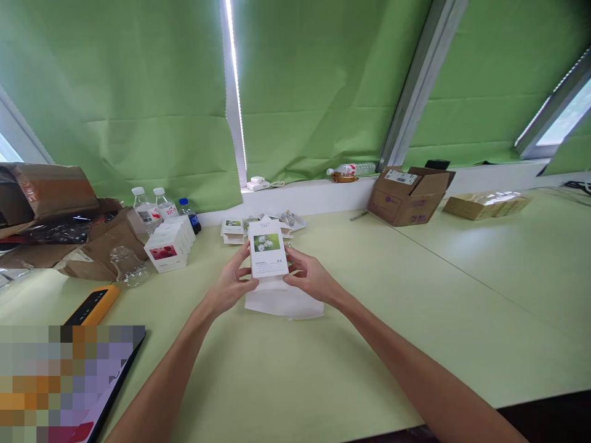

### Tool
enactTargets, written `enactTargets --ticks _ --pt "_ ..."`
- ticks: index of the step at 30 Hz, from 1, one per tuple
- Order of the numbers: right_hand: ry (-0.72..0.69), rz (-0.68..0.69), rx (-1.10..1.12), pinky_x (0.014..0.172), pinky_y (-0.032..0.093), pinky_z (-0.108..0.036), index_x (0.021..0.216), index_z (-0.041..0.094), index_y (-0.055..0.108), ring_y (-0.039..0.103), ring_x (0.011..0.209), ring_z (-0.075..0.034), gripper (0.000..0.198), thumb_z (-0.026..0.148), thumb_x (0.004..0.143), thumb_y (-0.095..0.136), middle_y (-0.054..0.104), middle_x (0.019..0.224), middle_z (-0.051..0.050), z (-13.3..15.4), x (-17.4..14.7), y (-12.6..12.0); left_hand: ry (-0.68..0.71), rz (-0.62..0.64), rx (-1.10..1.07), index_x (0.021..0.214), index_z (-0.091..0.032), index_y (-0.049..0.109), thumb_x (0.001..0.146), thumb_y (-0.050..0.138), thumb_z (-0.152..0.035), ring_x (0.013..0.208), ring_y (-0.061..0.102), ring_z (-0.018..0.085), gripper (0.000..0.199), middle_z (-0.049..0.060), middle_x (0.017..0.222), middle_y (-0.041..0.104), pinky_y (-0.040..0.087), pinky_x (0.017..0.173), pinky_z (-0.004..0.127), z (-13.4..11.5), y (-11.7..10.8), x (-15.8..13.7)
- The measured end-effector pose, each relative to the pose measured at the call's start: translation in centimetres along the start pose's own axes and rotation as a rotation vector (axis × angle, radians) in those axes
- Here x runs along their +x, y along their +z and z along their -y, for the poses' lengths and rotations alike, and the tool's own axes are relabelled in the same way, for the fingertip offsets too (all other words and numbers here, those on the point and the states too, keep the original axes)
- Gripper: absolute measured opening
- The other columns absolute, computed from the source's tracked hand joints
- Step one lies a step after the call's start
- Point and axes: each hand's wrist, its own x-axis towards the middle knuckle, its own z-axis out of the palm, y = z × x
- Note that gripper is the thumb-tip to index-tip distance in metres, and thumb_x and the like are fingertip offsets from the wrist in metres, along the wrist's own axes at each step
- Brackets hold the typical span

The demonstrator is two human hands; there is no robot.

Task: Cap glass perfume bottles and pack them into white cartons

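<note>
Between my two hands is a small white box (268, 255) with a green picture of white flowers on its front. My left hand (229, 280) grips its left side, thumb at the lower corner. On the opposite edge my right hand (314, 277) has hold of it in the same way. Under the box, a white paper sheet (286, 301) lies on the table. Just behind stand another white box (232, 231) with a flower picture and a clear glass piece (287, 218), partly hidden.
Left of my hands are a row of white boxes (178, 243), plastic bottles (148, 212), a clear jar (127, 267), cardboard boxes (55, 203) and an orange-black device (95, 304). An open carton (409, 200) and a flat package (484, 205) lie to the right on the table (443, 320).
</note>
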Motion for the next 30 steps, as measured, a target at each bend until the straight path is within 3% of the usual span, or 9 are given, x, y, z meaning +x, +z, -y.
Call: enactTargets --ticks 12,20,30 --pt "-0.042 0.049 -0.003 0.075 0.051 -0.032 0.146 0.032 0.028 0.058 0.090 -0.017 0.081 0.007 0.072 0.050 0.056 0.128 -0.004 -0.26 0.14 -0.46 -0.062 0.040 -0.061 0.147 -0.040 0.014 0.073 0.059 -0.010 0.110 0.056 0.026 0.092 0.005 0.154 0.021 0.048 0.089 0.041 0.26 -0.47 0.06" --pt "-0.032 0.071 0.031 0.076 0.051 -0.035 0.148 0.031 0.021 0.058 0.091 -0.018 0.083 0.014 0.075 0.056 0.051 0.133 -0.007 -0.30 0.02 -0.55 -0.041 0.016 -0.026 0.146 -0.042 0.013 0.078 0.066 -0.024 0.110 0.056 0.026 0.089 0.006 0.153 0.024 0.048 0.090 0.042 0.26 -0.25 -0.15" --pt "-0.016 0.139 0.059 0.079 0.052 -0.037 0.149 0.033 0.011 0.058 0.092 -0.019 0.091 0.015 0.075 0.059 0.046 0.138 -0.008 -0.49 0.04 -0.65 -0.042 0.027 -0.112 0.147 -0.042 0.006 0.079 0.061 -0.016 0.112 0.056 0.026 0.091 0.006 0.149 0.034 0.045 0.093 0.044 0.19 -0.31 -0.16"
